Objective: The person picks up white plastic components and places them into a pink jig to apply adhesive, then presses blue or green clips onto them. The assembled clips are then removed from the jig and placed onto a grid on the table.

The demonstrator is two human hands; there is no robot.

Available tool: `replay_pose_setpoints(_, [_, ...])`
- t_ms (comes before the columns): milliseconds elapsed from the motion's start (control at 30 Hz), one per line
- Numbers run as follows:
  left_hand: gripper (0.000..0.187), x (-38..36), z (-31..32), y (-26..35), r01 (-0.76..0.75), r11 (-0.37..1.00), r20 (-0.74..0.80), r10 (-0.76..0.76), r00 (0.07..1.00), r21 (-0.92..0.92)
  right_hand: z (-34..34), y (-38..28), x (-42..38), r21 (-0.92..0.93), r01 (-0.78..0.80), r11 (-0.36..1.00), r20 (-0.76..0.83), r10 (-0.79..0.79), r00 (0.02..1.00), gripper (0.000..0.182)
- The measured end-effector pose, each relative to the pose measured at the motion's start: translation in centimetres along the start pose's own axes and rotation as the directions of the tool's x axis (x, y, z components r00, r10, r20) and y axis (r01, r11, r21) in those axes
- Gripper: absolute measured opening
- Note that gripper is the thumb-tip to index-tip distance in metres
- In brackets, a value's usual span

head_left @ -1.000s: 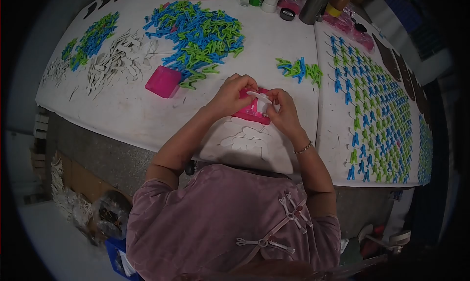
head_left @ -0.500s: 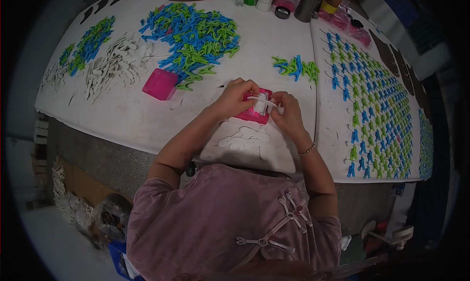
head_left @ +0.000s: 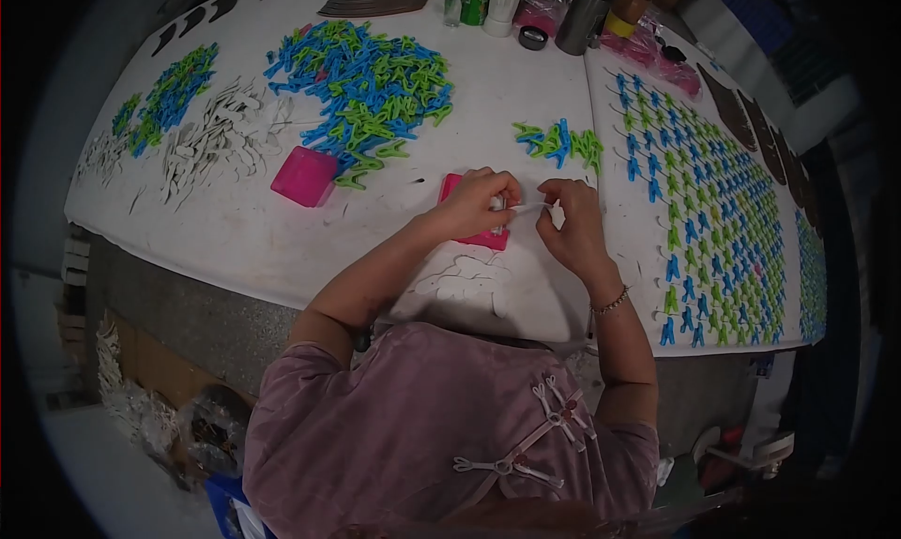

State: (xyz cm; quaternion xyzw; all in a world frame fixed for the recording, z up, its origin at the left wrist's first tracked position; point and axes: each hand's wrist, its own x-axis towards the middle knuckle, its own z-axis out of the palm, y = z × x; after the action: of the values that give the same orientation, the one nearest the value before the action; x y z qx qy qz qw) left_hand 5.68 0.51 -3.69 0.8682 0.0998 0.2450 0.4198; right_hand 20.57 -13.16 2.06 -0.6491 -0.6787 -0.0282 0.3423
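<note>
A thin white strip (head_left: 531, 207) stretches between my two hands. My left hand (head_left: 481, 204) is closed on its left end, fingers bent over a pink holder (head_left: 485, 241). Something white sits in that holder, mostly hidden by the fingers. My right hand (head_left: 572, 222) pinches the strip's other end between thumb and finger, just right of the holder and above the table. Closer to my body, several flat white pieces (head_left: 465, 281) lie in a loose heap on the table.
A large pile of blue and green clips (head_left: 385, 84) lies beyond my left hand, beside a pink box (head_left: 304, 176). White strips (head_left: 221, 136) are heaped further left. A small clip group (head_left: 561, 145) lies ahead; rows of clips (head_left: 713, 229) cover the right table. Bottles (head_left: 587, 18) stand behind.
My right hand has moved right and slightly down, away from the holder, and the strip now spans the gap between my hands. My left hand now covers more of the holder.
</note>
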Motion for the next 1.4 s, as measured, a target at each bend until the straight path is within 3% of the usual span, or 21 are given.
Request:
replay_pose_setpoints(67, [0.022,0.2,0.2,-0.1,0.000,0.999,-0.006,0.000,1.000,-0.052,-0.4,0.1,0.4,-0.008,0.016,1.000,0.013,-0.016,1.000,0.032])
replay_pose_setpoints(133, [0.022,0.2,-0.2,-0.3,0.042,0.979,-0.061,-0.055,0.997,-0.199,-0.4,0.9,0.6,0.280,-0.175,0.944,0.019,0.177,0.984,0.035])
replay_pose_setpoints(167, [0.022,0.0,-0.4,-0.5,0.037,0.980,-0.064,-0.050,0.997,-0.197,-0.1,1.9,0.7,0.278,-0.170,0.945,0.016,0.173,0.985,0.035])
replay_pose_setpoints(233, [0.023,-0.6,-1.2,-1.0,0.176,0.829,-0.048,-0.237,0.970,-0.530,0.8,4.9,1.3,0.181,-0.201,0.963,0.029,0.199,0.980,0.035])
replay_pose_setpoints(267, [0.023,-0.9,-1.8,-1.0,0.173,0.832,-0.054,-0.236,0.970,-0.527,1.3,6.2,1.6,0.183,-0.195,0.964,0.028,0.193,0.981,0.035])
replay_pose_setpoints(333, [0.021,-1.6,-3.0,-0.3,0.246,0.621,0.013,-0.356,0.934,-0.744,2.8,8.2,2.6,-0.183,-0.045,0.982,0.139,0.071,0.988,0.028])
replay_pose_setpoints(367, [0.021,-1.9,-3.3,-0.3,0.244,0.625,0.004,-0.360,0.933,-0.741,3.9,8.9,3.1,-0.177,-0.036,0.984,0.139,0.061,0.988,0.028])
replay_pose_setpoints(433, [0.023,-2.7,-3.7,-0.3,0.210,0.393,0.040,-0.397,0.917,-0.896,5.9,9.5,4.1,-0.387,0.142,0.911,0.097,-0.112,0.989,0.019])
replay_pose_setpoints(533, [0.021,-3.8,-4.1,0.1,0.208,0.282,0.073,-0.423,0.903,-0.937,7.3,10.7,5.2,-0.492,0.136,0.860,0.240,-0.016,0.971,0.016])
replay_pose_setpoints(667, [0.020,-5.2,-4.4,0.0,0.212,0.212,0.114,-0.398,0.910,-0.954,8.1,12.1,5.8,-0.483,0.144,0.864,0.198,-0.053,0.979,0.013])
replay_pose_setpoints(767, [0.020,-5.7,-4.5,-0.2,0.236,0.091,0.192,-0.344,0.919,-0.968,6.4,9.8,5.8,-0.318,-0.012,0.948,0.042,0.027,0.999,0.008])
replay_pose_setpoints(833, [0.020,-5.7,-4.3,-0.1,0.224,-0.016,0.215,-0.342,0.915,-0.975,4.9,7.9,5.5,0.011,-0.167,0.986,-0.038,0.167,0.985,0.012])
replay_pose_setpoints(867, [0.020,-5.6,-4.2,0.2,0.226,-0.018,0.218,-0.346,0.913,-0.974,4.3,7.0,5.1,0.015,-0.170,0.985,-0.036,0.170,0.985,0.012])
replay_pose_setpoints(933, [0.019,-5.2,-4.2,1.4,0.216,-0.023,0.211,-0.349,0.913,-0.976,3.2,5.1,3.7,0.486,-0.334,0.807,0.001,0.382,0.924,0.022])
replay_pose_setpoints(967, [0.019,-5.0,-4.2,2.1,0.223,-0.023,0.217,-0.351,0.911,-0.975,2.5,4.0,3.0,0.489,-0.338,0.804,0.001,0.388,0.922,0.022])
replay_pose_setpoints(1033, [0.019,-4.7,-4.2,3.2,0.232,0.031,0.204,-0.373,0.905,-0.972,1.2,1.4,1.4,0.819,-0.383,0.427,0.142,0.496,0.857,0.030])
replay_pose_setpoints(1067, [0.019,-4.7,-4.0,3.1,0.241,0.030,0.213,-0.371,0.904,-0.970,0.5,0.0,0.7,0.821,-0.383,0.424,0.138,0.504,0.853,0.030])
replay_pose_setpoints(1133, [0.021,-4.8,-3.7,2.6,0.238,0.286,0.133,-0.343,0.930,-0.928,-0.3,-2.1,-0.8,0.890,-0.395,0.230,0.215,0.551,0.806,0.031])
replay_pose_setpoints(1167, [0.021,-4.7,-3.6,2.8,0.244,0.286,0.140,-0.342,0.929,-0.927,-0.3,-2.2,-1.7,0.891,-0.393,0.227,0.213,0.556,0.803,0.031])
replay_pose_setpoints(1233, [0.023,-4.6,-3.6,3.4,0.258,0.448,0.084,-0.372,0.924,-0.856,0.1,-2.3,-3.4,0.866,-0.381,0.324,0.190,0.493,0.849,0.030])
replay_pose_setpoints(1400, [0.025,-4.0,-3.5,4.3,0.286,0.470,0.093,-0.391,0.916,-0.835,-0.2,-2.6,-4.9,0.834,-0.405,0.374,0.179,0.512,0.840,0.025])
